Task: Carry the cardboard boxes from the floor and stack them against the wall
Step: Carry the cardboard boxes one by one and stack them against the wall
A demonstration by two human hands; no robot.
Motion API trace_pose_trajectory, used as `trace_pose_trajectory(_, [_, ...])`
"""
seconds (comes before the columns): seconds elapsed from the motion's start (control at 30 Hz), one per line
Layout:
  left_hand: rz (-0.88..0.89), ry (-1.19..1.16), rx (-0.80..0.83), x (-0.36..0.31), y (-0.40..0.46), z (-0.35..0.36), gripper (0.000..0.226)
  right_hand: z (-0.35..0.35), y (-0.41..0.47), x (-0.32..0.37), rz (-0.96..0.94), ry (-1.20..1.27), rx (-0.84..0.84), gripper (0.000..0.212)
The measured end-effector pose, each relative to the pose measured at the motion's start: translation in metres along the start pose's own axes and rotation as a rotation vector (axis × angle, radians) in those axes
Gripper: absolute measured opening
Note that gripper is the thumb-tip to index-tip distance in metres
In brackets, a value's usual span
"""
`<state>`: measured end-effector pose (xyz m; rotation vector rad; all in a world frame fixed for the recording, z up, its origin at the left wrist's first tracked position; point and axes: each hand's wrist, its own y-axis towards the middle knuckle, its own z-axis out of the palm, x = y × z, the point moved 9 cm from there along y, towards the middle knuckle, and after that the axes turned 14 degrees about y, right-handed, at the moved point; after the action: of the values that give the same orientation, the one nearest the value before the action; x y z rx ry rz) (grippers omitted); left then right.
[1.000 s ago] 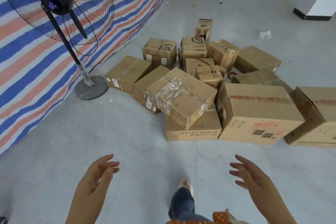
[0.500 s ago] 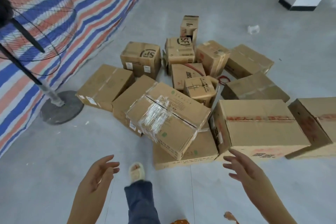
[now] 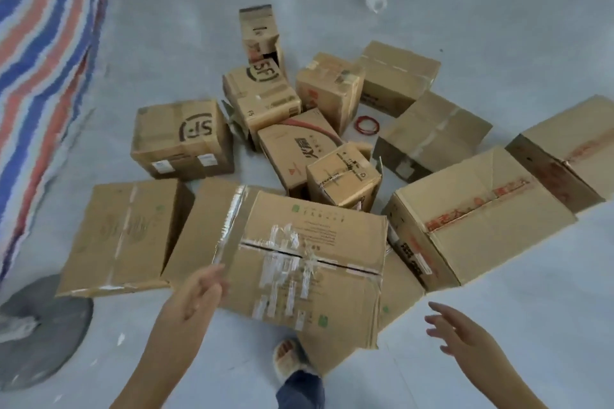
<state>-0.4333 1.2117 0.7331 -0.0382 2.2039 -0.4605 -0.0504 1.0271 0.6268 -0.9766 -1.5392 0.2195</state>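
The taped box (image 3: pixel 299 262) lies tilted atop the pile's 6 o'clock edge, on the floor (image 3: pixel 498 10). Probably stiff cardboard, its weight unknowable; glossy tape may slip, so opposite bottom edges seem the best hold. Left hand (image 3: pixel 196 295) reaches its left corner, grip loose, holding nothing. Right hand (image 3: pixel 465 339) hovers at 4 o'clock, fingers spread.

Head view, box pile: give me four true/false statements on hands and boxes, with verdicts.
1. The left hand is at the near-left corner of the taped box. True.
2. The right hand grips a box. False: it is open, apart from every box.
3. Two boxes show SF logos, the left SF box and the rear SF box. True.
4. The red rubber band lies on a box. False: it lies on the floor.
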Motion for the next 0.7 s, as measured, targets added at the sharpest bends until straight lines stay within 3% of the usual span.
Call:
trace_pose_trajectory(0.17, [-0.15, 0.012, 0.177, 0.058, 0.116, 0.049, 0.019, 0.041, 0.068, -0.029, 0.249, 0.233, -0.039, 0.015])
trace_pose_trajectory(0.3, [-0.345, -0.012, 0.193, 0.139, 0.19, 0.105, 0.017, 0.077, 0.138, -0.079, 0.389, 0.323, -0.072, 0.014])
trace_pose_trajectory(0.53, [-0.452, 0.472, 0.156, 0.278, 0.255, 0.164, 0.041, 0.113, 0.232, -0.186, 0.408, 0.034, -0.172, 0.045])
trace_pose_trajectory(0.63, [-0.455, 0.619, 0.211, 0.314, 0.263, 0.171, 0.054, 0.115, 0.249, -0.211, 0.403, -0.037, -0.196, 0.042])
trace_pose_trajectory(0.7, [-0.448, 0.651, 0.218, 0.33, 0.268, 0.172, 0.042, 0.111, 0.253, -0.221, 0.417, -0.102, -0.219, 0.026])
